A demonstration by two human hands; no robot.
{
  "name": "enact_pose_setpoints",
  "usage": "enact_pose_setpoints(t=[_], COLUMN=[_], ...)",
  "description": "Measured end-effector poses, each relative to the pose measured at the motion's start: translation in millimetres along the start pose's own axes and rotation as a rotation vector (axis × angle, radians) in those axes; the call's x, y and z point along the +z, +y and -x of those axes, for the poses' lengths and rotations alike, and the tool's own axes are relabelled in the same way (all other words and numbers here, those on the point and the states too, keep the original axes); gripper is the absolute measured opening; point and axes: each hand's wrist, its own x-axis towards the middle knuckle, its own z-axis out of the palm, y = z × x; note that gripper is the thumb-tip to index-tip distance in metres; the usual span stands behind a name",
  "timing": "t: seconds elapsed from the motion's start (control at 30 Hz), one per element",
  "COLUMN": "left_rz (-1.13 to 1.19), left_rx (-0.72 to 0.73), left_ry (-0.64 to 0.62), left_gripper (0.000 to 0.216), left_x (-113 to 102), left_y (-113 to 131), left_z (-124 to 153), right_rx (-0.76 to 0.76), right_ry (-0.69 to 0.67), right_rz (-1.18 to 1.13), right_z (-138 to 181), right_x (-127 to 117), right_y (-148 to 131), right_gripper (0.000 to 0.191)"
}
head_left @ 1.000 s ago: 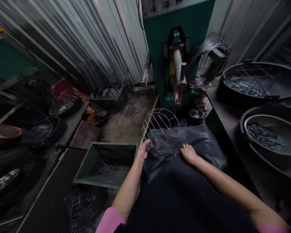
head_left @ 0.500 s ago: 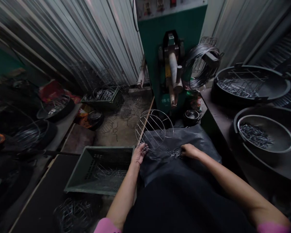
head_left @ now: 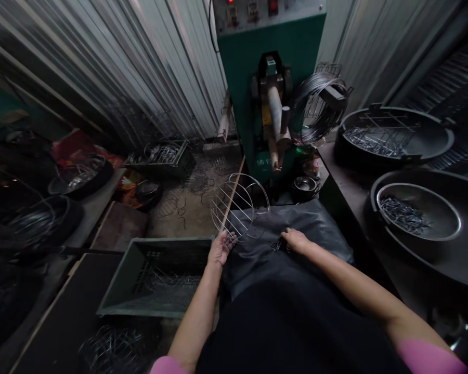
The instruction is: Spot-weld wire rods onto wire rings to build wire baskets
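Observation:
Beside the lap cloth, my left hand [head_left: 221,249] is closed on the lower edge of a round wire rack [head_left: 242,196]. The rack has thin parallel bars across a ring, with further wire hoops joined to it, and stands tilted up over the dark cloth [head_left: 315,221]. A small heap of short bent wire pieces [head_left: 275,246] lies on that cloth. At its right edge, my right hand [head_left: 295,240] has its fingertips pressed together; whatever they hold is hidden.
Ahead is a green welding machine [head_left: 237,78] with a coil of wire [head_left: 312,132] beside it. A green plastic crate [head_left: 113,291] sits at the left. On the right, a large black pan [head_left: 452,259] contains a bowl of short wire bits [head_left: 403,214].
My right hand has shifted slightly left along the cloth, and the heap of wire pieces looks smaller. The left hand still grips the rack. The whole view has shifted a little.

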Motion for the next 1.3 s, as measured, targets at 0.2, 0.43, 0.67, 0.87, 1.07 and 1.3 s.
enact_pose_setpoints(t=[0.2,0.43,0.67,0.87,1.07,1.3], left_rz=[0.012,0.014,-0.012,-0.037,-0.037,-0.030], left_rx=[-0.004,-0.032,-0.043,-0.066,-0.055,-0.058], left_ry=[0.007,0.005,0.036,0.050,0.070,0.059], left_gripper=[0.014,0.007,0.006,0.007,0.007,0.011], left_x=[-3.0,-3.9,4.4,7.8,7.2,2.6], left_y=[0.5,2.3,1.3,3.5,3.3,3.0], left_z=[-2.1,-0.6,-3.6,-7.5,-8.6,-10.8], right_rx=[-0.001,0.047,0.156,0.203,0.127,0.199], right_ry=[-0.012,0.020,0.070,0.088,0.025,0.011], right_rz=[-0.063,-0.266,-0.444,-0.535,-0.544,-0.866], right_z=[-1.4,1.0,15.6,18.2,7.5,2.7], right_x=[12.4,15.7,12.1,8.3,11.8,4.8], right_y=[-8.7,12.3,53.8,71.0,50.5,46.0], right_gripper=[0.028,0.026,0.019,0.022,0.016,0.019])
